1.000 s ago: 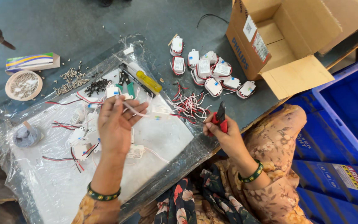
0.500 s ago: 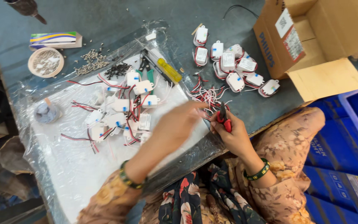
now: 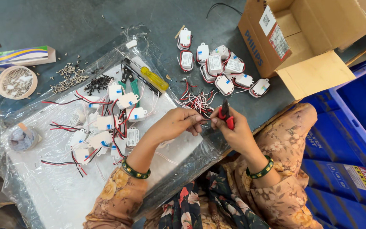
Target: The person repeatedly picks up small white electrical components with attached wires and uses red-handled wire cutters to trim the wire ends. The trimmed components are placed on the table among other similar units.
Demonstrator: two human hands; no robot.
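Two hands [image 3: 178, 124], one red-handled cutter [image 3: 225, 113]

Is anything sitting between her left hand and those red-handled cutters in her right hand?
Nothing visible does. The left hand has its fingertips right up at the red-handled cutters held in the right hand. The bundle of red and white wires lies just beyond them on the table.

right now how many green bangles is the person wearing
2. One green bangle sits on the left wrist, over the white plastic-covered sheet. The other green bangle is on the right wrist, behind the right hand holding red-handled cutters.
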